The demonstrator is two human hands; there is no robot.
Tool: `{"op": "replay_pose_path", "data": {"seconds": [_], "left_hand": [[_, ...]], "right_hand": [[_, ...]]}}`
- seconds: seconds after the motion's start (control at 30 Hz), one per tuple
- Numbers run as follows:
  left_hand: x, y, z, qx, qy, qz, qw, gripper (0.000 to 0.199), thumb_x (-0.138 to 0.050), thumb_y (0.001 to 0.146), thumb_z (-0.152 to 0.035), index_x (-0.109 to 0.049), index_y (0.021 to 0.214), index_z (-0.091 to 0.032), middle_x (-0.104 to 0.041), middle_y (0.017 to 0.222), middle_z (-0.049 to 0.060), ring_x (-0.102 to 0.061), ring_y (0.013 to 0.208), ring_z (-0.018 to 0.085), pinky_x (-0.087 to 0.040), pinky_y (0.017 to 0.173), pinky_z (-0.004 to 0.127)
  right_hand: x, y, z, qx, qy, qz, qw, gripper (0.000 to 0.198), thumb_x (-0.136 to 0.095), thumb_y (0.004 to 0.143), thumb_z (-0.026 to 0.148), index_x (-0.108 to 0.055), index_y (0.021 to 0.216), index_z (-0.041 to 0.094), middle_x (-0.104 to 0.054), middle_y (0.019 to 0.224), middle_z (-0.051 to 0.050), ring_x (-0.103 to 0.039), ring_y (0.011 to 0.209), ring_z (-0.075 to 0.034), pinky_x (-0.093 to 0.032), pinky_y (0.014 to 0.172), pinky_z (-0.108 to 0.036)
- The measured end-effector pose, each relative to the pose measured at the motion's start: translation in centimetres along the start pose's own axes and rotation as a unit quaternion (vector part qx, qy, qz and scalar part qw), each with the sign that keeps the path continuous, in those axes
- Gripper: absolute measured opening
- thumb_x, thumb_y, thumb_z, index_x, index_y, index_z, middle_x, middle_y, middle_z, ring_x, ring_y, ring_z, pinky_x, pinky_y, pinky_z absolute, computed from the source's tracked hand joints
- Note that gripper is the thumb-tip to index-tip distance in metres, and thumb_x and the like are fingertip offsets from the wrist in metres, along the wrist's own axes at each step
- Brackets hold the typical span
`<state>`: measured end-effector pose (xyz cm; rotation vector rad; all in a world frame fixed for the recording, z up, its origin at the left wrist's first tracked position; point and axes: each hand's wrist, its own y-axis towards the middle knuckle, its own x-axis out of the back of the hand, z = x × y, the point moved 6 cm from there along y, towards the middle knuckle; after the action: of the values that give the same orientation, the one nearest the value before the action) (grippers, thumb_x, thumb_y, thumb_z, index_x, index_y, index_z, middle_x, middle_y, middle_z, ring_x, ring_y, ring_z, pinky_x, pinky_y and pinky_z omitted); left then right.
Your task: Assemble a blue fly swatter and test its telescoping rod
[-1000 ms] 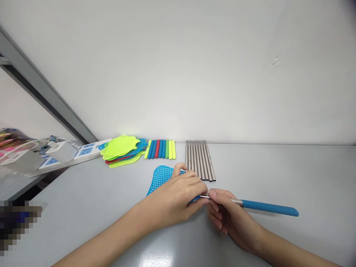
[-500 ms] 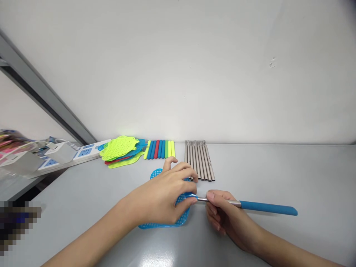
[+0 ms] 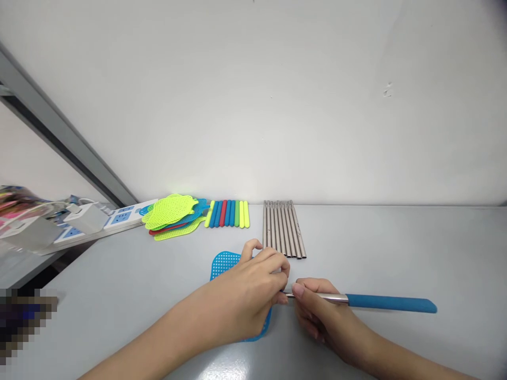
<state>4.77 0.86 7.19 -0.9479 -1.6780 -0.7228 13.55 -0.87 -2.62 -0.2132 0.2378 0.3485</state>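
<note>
A blue perforated fly swatter head [image 3: 224,262] lies low over the table, mostly covered by my left hand [image 3: 257,287]. The fingers of that hand pinch the swatter at its neck, where the metal rod meets the head; the joint itself is hidden. My right hand [image 3: 320,311] grips the metal rod [image 3: 335,298] between thumb and fingers, close beside the left fingertips. A blue handle sleeve [image 3: 392,302] covers the rod's outer end and points right.
Toward the wall lie a pile of green, blue and red swatter heads [image 3: 170,211], a row of coloured handle sleeves [image 3: 227,214] and several metal tubes [image 3: 283,229]. On the left, a power strip [image 3: 121,215] with white plugs [image 3: 87,216] rests along the grey table [image 3: 396,248].
Both hands and the swatter have shifted slightly right and toward me. The left fingers now cover the swatter's neck, and more of the head's far corner shows.
</note>
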Motion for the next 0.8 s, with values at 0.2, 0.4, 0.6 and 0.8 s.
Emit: {"op": "replay_pose_path", "data": {"seconds": [0.2, 0.4, 0.6, 0.8], "left_hand": [[-0.3, 0.1, 0.0, 0.008, -0.049, -0.007, 0.999, 0.016, -0.038, 0.083, -0.010, -0.052, 0.081, -0.019, -0.053, 0.083, 0.000, -0.046, 0.084, 0.014, -0.023, 0.089, 0.035], [-0.4, 0.0, 0.9, 0.011, -0.047, -0.023, 0.999, 0.015, -0.040, 0.086, -0.021, -0.053, 0.079, -0.019, -0.053, 0.093, -0.001, -0.045, 0.089, 0.013, -0.020, 0.089, 0.034], [0.9, -0.2, 1.2, -0.003, 0.012, -0.073, 0.997, 0.010, -0.043, 0.084, -0.019, -0.052, 0.089, -0.023, -0.051, 0.106, -0.001, -0.043, 0.101, 0.016, -0.013, 0.091, 0.037], [1.8, -0.4, 1.4, -0.027, 0.098, -0.118, 0.988, 0.017, -0.040, 0.087, -0.021, -0.056, 0.083, -0.022, -0.045, 0.120, 0.001, -0.034, 0.114, 0.019, -0.014, 0.090, 0.038]], "right_hand": [[-0.4, 0.2, 0.3, 0.002, 0.040, 0.011, 0.999, 0.038, -0.045, 0.083, 0.040, -0.036, 0.054, 0.017, -0.032, 0.045, 0.006, -0.031, 0.038, -0.005, -0.020, 0.035, -0.019], [-0.5, 0.2, 0.3, 0.009, 0.084, 0.005, 0.996, 0.036, -0.045, 0.083, 0.038, -0.038, 0.055, 0.016, -0.032, 0.047, 0.006, -0.032, 0.038, -0.005, -0.020, 0.035, -0.018], [0.0, -0.1, 0.2, 0.021, 0.138, -0.026, 0.990, 0.035, -0.044, 0.083, 0.036, -0.038, 0.054, 0.016, -0.031, 0.046, 0.006, -0.032, 0.038, -0.006, -0.019, 0.035, -0.019], [0.6, 0.2, 0.0, 0.020, 0.188, -0.054, 0.980, 0.037, -0.041, 0.084, 0.035, -0.038, 0.052, 0.016, -0.031, 0.047, 0.005, -0.033, 0.039, -0.007, -0.020, 0.037, -0.021]]}}
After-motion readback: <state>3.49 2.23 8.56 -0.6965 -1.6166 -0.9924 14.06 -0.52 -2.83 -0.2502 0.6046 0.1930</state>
